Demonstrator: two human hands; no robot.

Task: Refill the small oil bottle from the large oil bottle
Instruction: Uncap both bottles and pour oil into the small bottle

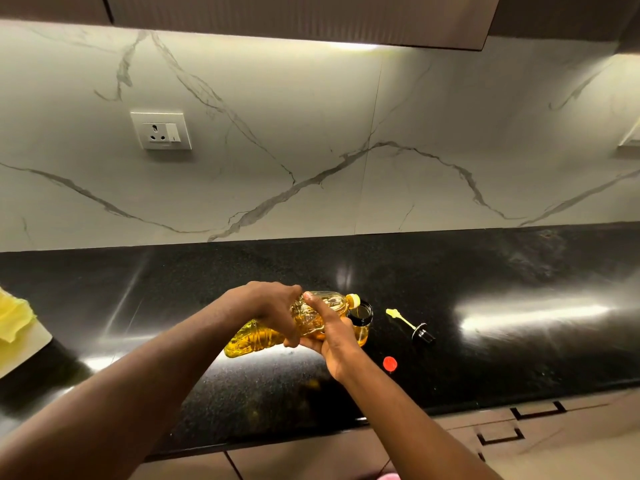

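Observation:
The large clear oil bottle (258, 336), full of yellow oil, is tipped to the right over the black counter. Its yellow neck (353, 300) sits at the black rim of the small oil bottle (362, 318), which stands upright with some oil in it. My left hand (273, 308) grips the large bottle from above at its middle. My right hand (330, 336) holds the same bottle from below and the side, with its thumb along the shoulder, and hides part of the small bottle.
A pourer stopper (412, 323) with a yellow tip lies on the counter right of the small bottle. A red cap (390, 363) lies nearer the front edge. A yellow cloth (14, 320) rests on a white board at far left. Drawers run below the counter.

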